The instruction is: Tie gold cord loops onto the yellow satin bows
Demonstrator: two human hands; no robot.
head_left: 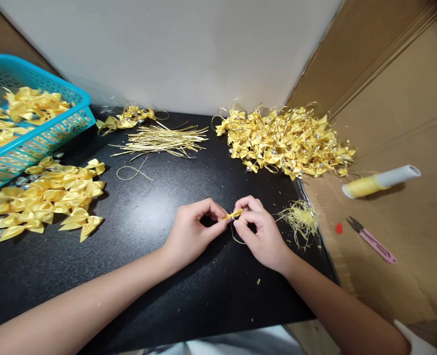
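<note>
Left hand: thumb and forefinger pinch one end of a small yellow satin ribbon bow, the gap between them narrow.
Right hand: its fingers close on the other end of the same bow — a tight grip from the opposite side.
Bow: between the two sets of fingertips, over the speckled black table; a thin gold cord curves down just beneath it, beside the right fingers.
Cords: straight metallic gold strands lie beyond the fingers, slightly left, with a single looped gold strand nearer.
Bow piles: a large heap of yellow bows with gold loops sits beyond the fingers to the right; a small cluster of yellow bows lies far left, behind the strands; loose yellow satin bows spread well left.
Basket: turquoise slotted plastic, farther left of the fingers, holding yellow ribbon pieces.
Right side: tangled pale-yellow thread scraps near the right fingers; well past them — pink-handled snips, a red scrap and a white tube wrapped in yellow.
</note>
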